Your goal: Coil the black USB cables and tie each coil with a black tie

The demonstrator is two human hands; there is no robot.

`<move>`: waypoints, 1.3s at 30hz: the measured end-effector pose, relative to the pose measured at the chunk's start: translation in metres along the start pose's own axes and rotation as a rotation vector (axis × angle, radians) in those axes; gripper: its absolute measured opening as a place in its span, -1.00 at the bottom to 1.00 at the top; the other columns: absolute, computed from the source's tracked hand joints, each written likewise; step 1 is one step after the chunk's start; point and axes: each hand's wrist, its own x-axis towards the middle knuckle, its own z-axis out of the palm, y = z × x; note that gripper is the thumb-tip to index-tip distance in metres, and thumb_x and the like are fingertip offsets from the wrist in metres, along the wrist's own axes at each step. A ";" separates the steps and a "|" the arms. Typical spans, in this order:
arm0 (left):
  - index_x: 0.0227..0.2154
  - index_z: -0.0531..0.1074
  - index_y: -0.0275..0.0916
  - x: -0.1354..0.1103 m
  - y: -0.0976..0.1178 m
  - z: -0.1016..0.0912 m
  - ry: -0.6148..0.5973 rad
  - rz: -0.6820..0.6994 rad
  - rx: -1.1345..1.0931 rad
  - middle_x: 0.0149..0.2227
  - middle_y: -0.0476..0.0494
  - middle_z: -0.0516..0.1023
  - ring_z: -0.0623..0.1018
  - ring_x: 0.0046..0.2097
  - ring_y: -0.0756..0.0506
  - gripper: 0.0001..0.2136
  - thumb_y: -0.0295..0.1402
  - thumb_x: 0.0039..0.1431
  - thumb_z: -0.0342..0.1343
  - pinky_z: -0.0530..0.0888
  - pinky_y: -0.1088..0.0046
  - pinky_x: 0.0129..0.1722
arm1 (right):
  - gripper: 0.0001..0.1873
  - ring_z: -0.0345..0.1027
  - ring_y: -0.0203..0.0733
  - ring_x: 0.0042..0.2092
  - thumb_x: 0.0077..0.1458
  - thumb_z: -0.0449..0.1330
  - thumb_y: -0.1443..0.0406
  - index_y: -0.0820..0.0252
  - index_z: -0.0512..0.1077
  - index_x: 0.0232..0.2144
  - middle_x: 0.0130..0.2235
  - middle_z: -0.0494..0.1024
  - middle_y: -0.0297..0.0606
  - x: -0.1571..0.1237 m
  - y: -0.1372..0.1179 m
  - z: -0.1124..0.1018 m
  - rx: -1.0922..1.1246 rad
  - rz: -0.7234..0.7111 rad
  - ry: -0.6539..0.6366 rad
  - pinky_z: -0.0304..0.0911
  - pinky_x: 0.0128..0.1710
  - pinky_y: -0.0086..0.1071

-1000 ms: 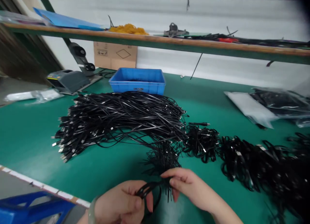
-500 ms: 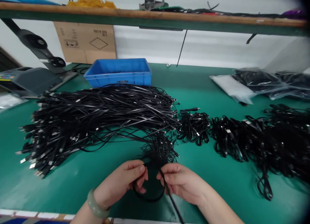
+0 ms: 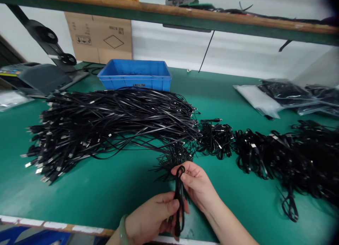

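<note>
My left hand (image 3: 152, 216) and my right hand (image 3: 194, 185) both grip one black cable (image 3: 179, 199), folded into a long narrow loop that runs upright between them. The right hand pinches its top end, the left hand squeezes its lower part. Just beyond the right hand lies a small heap of black twist ties (image 3: 173, 156). Behind that spreads a big pile of loose black cables (image 3: 106, 121) on the green table (image 3: 106, 188). A row of bundled black cables (image 3: 278, 156) stretches off to the right.
A blue bin (image 3: 135, 75) stands behind the loose pile, a cardboard box (image 3: 99, 36) behind it. A grey machine (image 3: 34, 77) sits at the far left. Clear bags of cables (image 3: 288, 94) lie at the back right. A shelf (image 3: 185, 17) runs overhead.
The cable went from a round loop held between both hands to a long flattened loop; my left hand dropped lower and my right hand rose to its top end.
</note>
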 end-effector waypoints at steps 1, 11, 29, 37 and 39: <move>-0.49 0.41 -0.32 0.001 -0.001 0.000 0.059 0.039 0.027 -0.56 0.02 0.36 0.37 -0.53 0.06 -0.66 -0.10 -0.15 0.26 0.36 0.51 -0.48 | -0.75 0.38 -0.17 -0.26 -0.14 0.29 0.14 0.17 0.41 -0.44 -0.32 0.54 -0.23 0.000 -0.004 -0.003 -0.167 -0.051 0.026 0.23 -0.20 -0.31; -0.45 0.26 -0.21 -0.005 0.008 -0.004 0.396 0.148 0.037 -0.62 0.10 0.37 0.37 -0.62 0.04 -0.67 -0.04 -0.06 0.14 0.38 0.49 -0.58 | -0.97 0.27 -0.09 -0.25 0.01 0.17 0.34 0.16 0.40 -0.45 -0.37 0.41 -0.24 -0.014 -0.004 -0.031 -1.428 -0.172 0.208 0.18 -0.24 -0.28; -0.30 0.40 -0.22 -0.006 0.003 0.002 0.662 0.414 1.179 -0.33 -0.22 0.50 0.46 -0.26 -0.19 -0.77 -0.38 0.09 -0.15 0.33 0.27 -0.22 | -0.38 0.14 -0.42 -0.69 -0.28 0.32 0.24 0.16 0.21 -0.12 -0.62 0.36 -0.53 -0.008 0.015 0.024 -0.111 0.281 0.072 0.07 -0.67 -0.54; -0.65 0.24 -0.21 -0.004 0.012 -0.002 0.460 0.267 0.476 -0.66 0.10 0.18 0.18 -0.59 0.04 -0.65 -0.02 0.00 -0.02 0.18 0.54 -0.60 | -0.88 0.33 -0.33 -0.42 -0.14 0.17 0.43 0.17 0.43 -0.46 -0.45 0.48 -0.37 -0.014 -0.002 0.014 -0.597 -0.096 -0.096 0.22 -0.41 -0.48; -0.68 0.25 -0.23 -0.003 0.017 -0.005 0.411 0.264 0.520 -0.68 0.12 0.13 0.13 -0.59 0.05 -0.62 -0.01 -0.04 0.02 0.11 0.54 -0.60 | -0.77 0.37 -0.29 -0.30 -0.10 0.18 0.43 0.13 0.47 -0.33 -0.33 0.52 -0.34 -0.013 -0.009 0.010 -0.636 -0.069 -0.201 0.25 -0.31 -0.46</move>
